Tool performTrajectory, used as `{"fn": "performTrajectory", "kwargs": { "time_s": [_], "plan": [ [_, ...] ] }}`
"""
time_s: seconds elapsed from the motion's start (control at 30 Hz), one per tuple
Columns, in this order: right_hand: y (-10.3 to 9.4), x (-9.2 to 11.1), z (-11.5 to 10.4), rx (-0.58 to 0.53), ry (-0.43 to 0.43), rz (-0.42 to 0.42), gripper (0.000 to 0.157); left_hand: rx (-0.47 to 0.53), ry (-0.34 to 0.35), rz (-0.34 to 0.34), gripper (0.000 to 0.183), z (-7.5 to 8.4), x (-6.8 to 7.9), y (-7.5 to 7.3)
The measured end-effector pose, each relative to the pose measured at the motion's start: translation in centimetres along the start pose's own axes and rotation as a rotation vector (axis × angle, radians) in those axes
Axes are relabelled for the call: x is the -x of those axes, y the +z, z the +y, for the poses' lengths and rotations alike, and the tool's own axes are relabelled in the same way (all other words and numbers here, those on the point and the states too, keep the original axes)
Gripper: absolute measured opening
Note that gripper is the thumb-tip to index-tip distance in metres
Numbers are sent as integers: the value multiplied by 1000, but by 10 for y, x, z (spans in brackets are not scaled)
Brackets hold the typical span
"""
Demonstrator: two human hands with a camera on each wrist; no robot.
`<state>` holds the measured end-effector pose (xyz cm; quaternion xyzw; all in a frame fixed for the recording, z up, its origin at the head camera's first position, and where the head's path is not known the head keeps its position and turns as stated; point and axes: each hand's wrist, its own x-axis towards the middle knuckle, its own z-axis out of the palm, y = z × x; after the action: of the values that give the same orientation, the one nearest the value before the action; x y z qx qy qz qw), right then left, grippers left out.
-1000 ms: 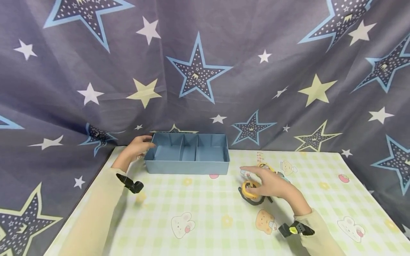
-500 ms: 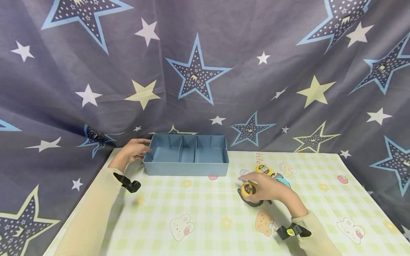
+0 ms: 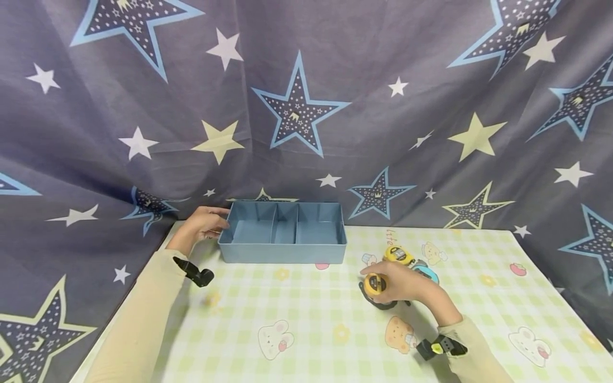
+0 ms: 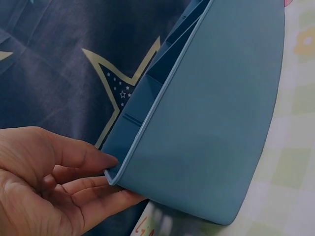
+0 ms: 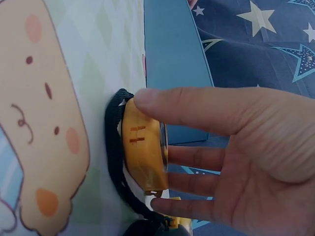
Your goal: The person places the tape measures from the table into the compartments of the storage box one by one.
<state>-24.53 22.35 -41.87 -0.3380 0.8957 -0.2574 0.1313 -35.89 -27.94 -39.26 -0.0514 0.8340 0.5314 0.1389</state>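
Note:
My left hand [image 3: 206, 221] holds the left end of a blue divided storage box [image 3: 282, 254]. In the left wrist view the thumb lies inside the box's corner while the curled fingers press its outer wall. Towards the right of the table, my right hand [image 3: 399, 282] grips a yellow tape measure [image 3: 374, 285] with a black wrist strap [image 5: 115, 147]. The right wrist view has the thumb on the tape measure's near edge and the fingers partly hidden behind it. The tape measure appears low over the tablecloth; whether it touches cannot be told.
Just behind the right hand lie a second yellow tape measure [image 3: 398, 254] and a teal-and-dark round object [image 3: 428, 272], partly covered by the hand. A checked tablecloth [image 3: 230, 330] with cartoon prints covers the table. A star-patterned curtain [image 3: 364, 53] hangs directly behind the box.
My right hand has lowered and its thumb and fingers have come together around the nearer tape measure. Behind it, the second tape measure shows more fully. The left hand stays at the box's end.

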Motion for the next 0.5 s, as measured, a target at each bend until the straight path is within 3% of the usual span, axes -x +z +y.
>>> {"fn": "performTrajectory", "kwargs": {
  "time_s": [0.27,0.5],
  "plan": [
    [2,0,3,-54,37,-7,54,57,6,-29,68,-1,1,1],
    [-1,-2,2,-48,99,-9,53,123,33,-73,69,0,3,11]
  ]
}}
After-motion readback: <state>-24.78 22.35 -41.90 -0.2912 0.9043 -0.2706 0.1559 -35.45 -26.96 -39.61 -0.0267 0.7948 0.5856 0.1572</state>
